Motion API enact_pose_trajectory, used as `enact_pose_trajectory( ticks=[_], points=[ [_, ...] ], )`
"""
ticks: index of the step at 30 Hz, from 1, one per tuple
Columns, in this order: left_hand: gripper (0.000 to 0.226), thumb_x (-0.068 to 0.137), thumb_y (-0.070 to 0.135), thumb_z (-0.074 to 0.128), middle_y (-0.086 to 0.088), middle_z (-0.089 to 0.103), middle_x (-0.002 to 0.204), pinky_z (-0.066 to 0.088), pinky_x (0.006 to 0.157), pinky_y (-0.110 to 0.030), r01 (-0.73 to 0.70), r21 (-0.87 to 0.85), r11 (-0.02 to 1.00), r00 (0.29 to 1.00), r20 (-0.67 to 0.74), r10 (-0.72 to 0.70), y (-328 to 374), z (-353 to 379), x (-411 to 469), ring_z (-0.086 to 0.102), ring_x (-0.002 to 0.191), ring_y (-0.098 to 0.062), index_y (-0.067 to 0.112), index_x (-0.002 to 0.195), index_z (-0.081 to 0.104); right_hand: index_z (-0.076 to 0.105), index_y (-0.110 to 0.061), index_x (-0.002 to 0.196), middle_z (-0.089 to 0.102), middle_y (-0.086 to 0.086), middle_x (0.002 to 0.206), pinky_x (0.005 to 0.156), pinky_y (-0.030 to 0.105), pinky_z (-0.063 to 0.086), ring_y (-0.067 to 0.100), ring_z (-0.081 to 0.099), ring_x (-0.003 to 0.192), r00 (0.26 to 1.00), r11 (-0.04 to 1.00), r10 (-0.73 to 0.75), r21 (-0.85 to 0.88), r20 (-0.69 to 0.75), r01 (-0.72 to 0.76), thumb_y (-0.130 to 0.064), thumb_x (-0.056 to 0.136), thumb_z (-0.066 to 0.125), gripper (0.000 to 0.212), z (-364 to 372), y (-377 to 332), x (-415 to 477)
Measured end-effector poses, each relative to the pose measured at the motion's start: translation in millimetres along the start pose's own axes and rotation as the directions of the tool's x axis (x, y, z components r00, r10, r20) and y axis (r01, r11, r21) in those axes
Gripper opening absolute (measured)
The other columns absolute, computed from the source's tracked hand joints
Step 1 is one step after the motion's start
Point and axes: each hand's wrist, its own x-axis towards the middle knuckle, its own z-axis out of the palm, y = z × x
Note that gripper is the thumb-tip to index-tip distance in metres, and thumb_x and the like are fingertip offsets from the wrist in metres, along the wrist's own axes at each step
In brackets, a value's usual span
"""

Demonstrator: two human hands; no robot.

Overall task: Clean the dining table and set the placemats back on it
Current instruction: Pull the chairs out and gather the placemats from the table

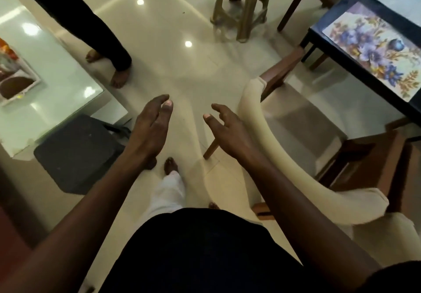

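Head view: placemat (373, 48) lengthwise down-right

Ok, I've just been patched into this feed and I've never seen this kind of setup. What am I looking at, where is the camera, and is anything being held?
There is no machine here. A person works with bare hands, and the single picture comes from a camera worn on their head, looking forward and down. The left hand and right hand hang over the tiled floor, fingers relaxed, holding nothing. At right is the dark dining table with a floral placemat lying on it, and a cream-backed chair beside it. A second person stands at upper left.
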Motion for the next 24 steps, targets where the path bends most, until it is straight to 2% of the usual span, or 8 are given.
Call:
enact_pose_trajectory(
  ticks=[3, 5, 7, 10, 14, 18, 24],
  points=[
    [0.049, 0.110, 0.048, 0.036, 0.003, 0.053, 0.153, 0.032, 0.104, -0.026, -0.023, 0.017, 1.000, 0.999, 0.043, 0.022, 2, -11, 71, 0.047, 0.137, -0.012, 0.026, 0.150, 0.050, 0.043, -0.032, 0.154, 0.043, -0.008, 0.161, 0.117, 0.042, 0.039, 0.013, 0.042, 0.146, 0.998, 0.999, 0.032, 0.018, -0.046, -0.031, -0.058, 0.101, 0.050, 0.059, 5, -23, 54],
    [0.048, 0.110, 0.048, 0.037, 0.003, 0.052, 0.154, 0.031, 0.107, -0.026, -0.047, 0.027, 0.999, 0.998, 0.041, 0.046, 3, -16, 101, 0.047, 0.140, -0.014, 0.026, 0.150, 0.051, 0.043, -0.030, 0.154, 0.043, -0.007, 0.161, 0.117, 0.045, 0.040, 0.014, 0.042, 0.146, 0.996, 0.998, 0.041, 0.052, -0.081, -0.037, -0.056, 0.101, 0.051, 0.059, 4, -30, 76],
    [0.048, 0.109, 0.048, 0.038, 0.003, 0.053, 0.154, 0.032, 0.110, -0.026, -0.044, 0.029, 0.999, 0.993, 0.113, 0.040, 11, -31, 155, 0.047, 0.141, -0.015, 0.025, 0.149, 0.053, 0.043, -0.030, 0.154, 0.043, -0.006, 0.161, 0.114, 0.042, 0.043, 0.016, 0.045, 0.143, 0.985, 0.991, 0.116, 0.085, -0.129, -0.106, -0.055, 0.102, 0.052, 0.058, 4, -55, 114],
    [0.049, 0.109, 0.048, 0.040, 0.003, 0.054, 0.153, 0.032, 0.112, -0.025, -0.112, 0.009, 0.994, 0.975, 0.196, 0.108, 20, -49, 224, 0.048, 0.140, -0.013, 0.023, 0.148, 0.054, 0.044, -0.028, 0.154, 0.044, -0.005, 0.160, 0.105, 0.031, 0.040, 0.015, 0.046, 0.142, 0.971, 0.987, 0.153, 0.082, -0.185, -0.140, -0.053, 0.103, 0.051, 0.057, -1, -89, 163],
    [0.047, 0.109, 0.047, 0.041, 0.007, 0.053, 0.153, 0.030, 0.107, -0.015, -0.112, -0.007, 0.994, 0.955, 0.274, 0.110, 32, -59, 297, 0.045, 0.135, -0.003, 0.025, 0.149, 0.054, 0.046, -0.026, 0.153, 0.046, -0.004, 0.159, 0.116, 0.040, 0.041, 0.015, 0.043, 0.146, 0.948, 0.981, 0.176, 0.126, -0.266, -0.147, -0.053, 0.103, 0.052, 0.057, -8, -115, 221],
    [0.047, 0.108, 0.048, 0.042, 0.009, 0.054, 0.152, 0.034, 0.115, -0.026, -0.150, -0.035, 0.988, 0.931, 0.330, 0.153, 50, -55, 365, 0.047, 0.137, -0.004, 0.026, 0.148, 0.055, 0.045, -0.029, 0.153, 0.044, -0.006, 0.160, 0.118, 0.043, 0.039, 0.013, 0.040, 0.148, 0.929, 0.969, 0.214, 0.183, -0.303, -0.163, -0.055, 0.103, 0.051, 0.057, -26, -131, 273],
    [0.046, 0.109, 0.048, 0.041, 0.011, 0.053, 0.152, 0.031, 0.107, -0.020, -0.186, -0.009, 0.983, 0.908, 0.380, 0.175, 91, -39, 459, 0.046, 0.139, -0.005, 0.028, 0.148, 0.054, 0.046, -0.030, 0.152, 0.045, -0.007, 0.160, 0.117, 0.041, 0.039, 0.013, 0.041, 0.147, 0.907, 0.964, 0.228, 0.212, -0.353, -0.159, -0.055, 0.102, 0.051, 0.056, -67, -143, 356]
  ],
)
